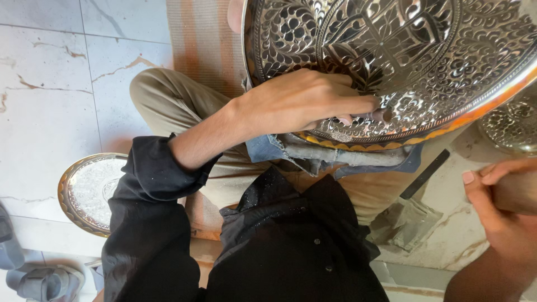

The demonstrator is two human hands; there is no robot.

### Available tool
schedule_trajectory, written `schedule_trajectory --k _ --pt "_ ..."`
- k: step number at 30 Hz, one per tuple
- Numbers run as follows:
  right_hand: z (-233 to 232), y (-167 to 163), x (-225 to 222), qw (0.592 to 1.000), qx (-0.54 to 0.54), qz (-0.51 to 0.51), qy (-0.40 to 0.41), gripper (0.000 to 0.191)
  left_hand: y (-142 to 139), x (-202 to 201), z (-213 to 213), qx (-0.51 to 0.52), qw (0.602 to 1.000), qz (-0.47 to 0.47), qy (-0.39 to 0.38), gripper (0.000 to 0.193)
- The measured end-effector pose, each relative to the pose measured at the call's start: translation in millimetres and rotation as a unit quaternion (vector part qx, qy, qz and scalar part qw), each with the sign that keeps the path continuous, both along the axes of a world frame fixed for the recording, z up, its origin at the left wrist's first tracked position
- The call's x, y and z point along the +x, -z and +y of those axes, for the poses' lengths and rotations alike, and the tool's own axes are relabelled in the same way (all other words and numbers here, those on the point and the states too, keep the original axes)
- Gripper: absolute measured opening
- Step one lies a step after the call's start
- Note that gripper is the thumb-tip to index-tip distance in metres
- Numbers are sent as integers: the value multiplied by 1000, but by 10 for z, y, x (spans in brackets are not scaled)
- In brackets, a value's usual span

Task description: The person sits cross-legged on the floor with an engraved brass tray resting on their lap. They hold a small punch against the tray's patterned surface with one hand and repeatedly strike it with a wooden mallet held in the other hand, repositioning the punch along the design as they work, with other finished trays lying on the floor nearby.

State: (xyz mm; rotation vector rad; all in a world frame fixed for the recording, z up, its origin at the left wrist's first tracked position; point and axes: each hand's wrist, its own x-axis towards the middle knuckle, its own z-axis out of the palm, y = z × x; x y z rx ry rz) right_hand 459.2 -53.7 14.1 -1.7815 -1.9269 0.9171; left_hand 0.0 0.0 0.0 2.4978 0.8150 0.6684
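**Two hands, three metal plates**

My left hand (302, 100) pinches one short punch (376, 116) against the large engraved plate (425, 56), which leans on my lap over one denim rag (335, 156). My right hand (500, 207) wraps one wooden handle (517, 193). I count two smaller plates: one at left (84, 193), one at right (512, 126).

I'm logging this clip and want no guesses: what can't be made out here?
- Tool tip at the left hand: hidden by its fingers against the engraved metal tray, head view.
- Object in the right hand: cut off by the right edge.
- Tray's full outline: cut off by the top edge.
- Small plate: partly behind the black sleeve.
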Motion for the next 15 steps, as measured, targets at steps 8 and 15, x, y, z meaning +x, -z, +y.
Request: schedule_trajectory --k 8,15 --pt "-78 -390 -523 991 70 -83 -75 22 -27 -10 17 -1 999 -42 8 54" --pt "-141 -352 -509 994 47 -90 -41 18 -41 11 42 -8 999 -40 18 52"
